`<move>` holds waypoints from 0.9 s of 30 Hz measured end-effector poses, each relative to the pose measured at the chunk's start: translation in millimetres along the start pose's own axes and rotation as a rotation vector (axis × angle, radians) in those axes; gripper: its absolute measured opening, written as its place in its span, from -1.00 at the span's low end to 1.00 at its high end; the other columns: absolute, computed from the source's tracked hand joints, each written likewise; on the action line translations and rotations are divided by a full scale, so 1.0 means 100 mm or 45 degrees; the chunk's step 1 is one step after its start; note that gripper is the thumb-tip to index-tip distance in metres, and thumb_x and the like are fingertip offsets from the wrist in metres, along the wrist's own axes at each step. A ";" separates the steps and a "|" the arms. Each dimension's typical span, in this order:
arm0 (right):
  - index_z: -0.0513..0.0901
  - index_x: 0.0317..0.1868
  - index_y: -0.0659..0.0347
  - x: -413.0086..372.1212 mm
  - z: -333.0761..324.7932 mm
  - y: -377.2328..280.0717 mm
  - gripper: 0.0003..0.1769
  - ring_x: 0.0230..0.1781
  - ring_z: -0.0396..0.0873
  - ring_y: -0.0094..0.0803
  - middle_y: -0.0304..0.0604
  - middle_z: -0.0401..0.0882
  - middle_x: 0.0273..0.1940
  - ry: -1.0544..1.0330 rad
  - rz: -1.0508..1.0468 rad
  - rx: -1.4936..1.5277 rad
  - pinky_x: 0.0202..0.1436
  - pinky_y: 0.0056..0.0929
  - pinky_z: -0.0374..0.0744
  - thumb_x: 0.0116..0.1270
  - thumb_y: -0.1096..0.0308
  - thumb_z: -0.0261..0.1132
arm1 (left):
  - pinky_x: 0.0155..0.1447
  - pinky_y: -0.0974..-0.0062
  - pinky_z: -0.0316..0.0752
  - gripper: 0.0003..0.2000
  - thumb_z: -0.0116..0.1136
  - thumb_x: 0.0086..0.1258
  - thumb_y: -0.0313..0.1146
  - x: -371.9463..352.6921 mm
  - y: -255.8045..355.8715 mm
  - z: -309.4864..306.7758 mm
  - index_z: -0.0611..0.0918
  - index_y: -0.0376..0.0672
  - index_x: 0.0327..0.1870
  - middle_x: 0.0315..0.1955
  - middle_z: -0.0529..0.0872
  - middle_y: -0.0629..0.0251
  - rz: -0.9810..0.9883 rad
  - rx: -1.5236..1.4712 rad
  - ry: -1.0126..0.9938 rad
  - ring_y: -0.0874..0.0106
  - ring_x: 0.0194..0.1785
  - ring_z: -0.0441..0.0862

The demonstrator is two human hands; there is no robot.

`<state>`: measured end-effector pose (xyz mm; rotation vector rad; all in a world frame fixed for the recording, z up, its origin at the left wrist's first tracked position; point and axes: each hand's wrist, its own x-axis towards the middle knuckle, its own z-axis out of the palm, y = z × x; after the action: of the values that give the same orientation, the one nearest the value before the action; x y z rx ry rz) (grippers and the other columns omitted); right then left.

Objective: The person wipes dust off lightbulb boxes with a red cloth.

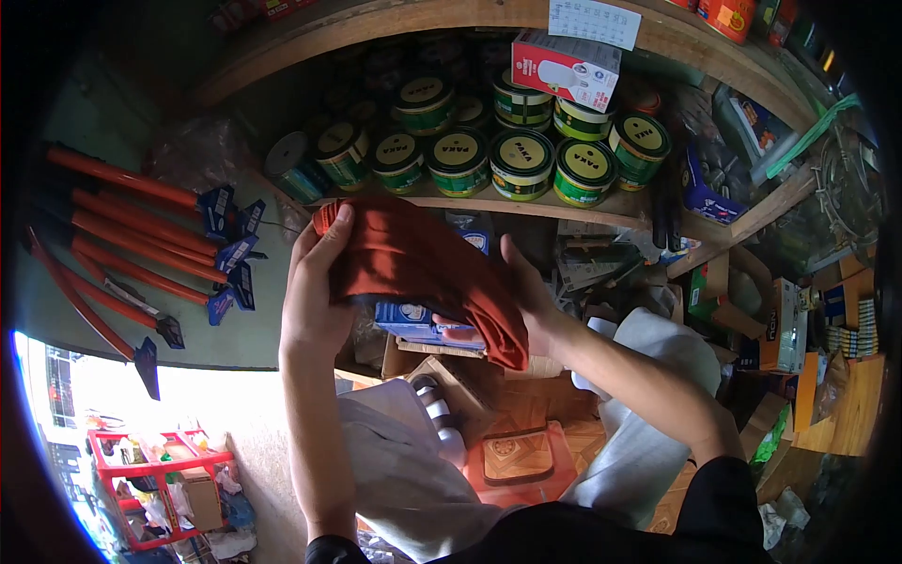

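A rust-red cloth (413,258) with a ribbed band at its upper left end hangs in folds in front of me. My left hand (319,268) is closed on that ribbed end, the thumb pressed on top. At the cloth's right end is my right hand (534,305), its thumb raised clear of the fabric. Its outstretched fingers pass behind the cloth, and some fingertips show below the edge. Partly covered by the cloth, a blue box (413,324) stands behind it.
Green paint cans (521,164) line the wooden shelf (432,200) ahead, with a red-and-white bulb box (568,70) on top. Several orange-handled tools (141,211) hang at left. A red rack (164,465) stands lower left. Below is a red plastic stool (517,461); cartons (780,324) crowd the right.
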<state>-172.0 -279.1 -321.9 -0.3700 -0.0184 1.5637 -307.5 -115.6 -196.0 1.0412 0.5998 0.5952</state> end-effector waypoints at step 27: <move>0.64 -0.20 0.45 -0.12 0.16 -0.93 -0.52 -0.52 0.38 -0.45 0.02 0.53 -0.54 0.762 -1.106 -1.969 -0.35 -0.31 0.43 0.58 0.09 0.18 | -0.03 0.62 0.60 -0.68 0.18 0.56 -0.26 0.34 -0.29 -0.36 0.57 -0.28 0.16 -0.05 0.72 0.32 0.010 0.393 -0.079 0.59 -0.04 0.67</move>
<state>-85.7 -284.0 -281.3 -1.7339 -0.8329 0.2537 -304.0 -81.2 -241.7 1.3474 0.6457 0.4838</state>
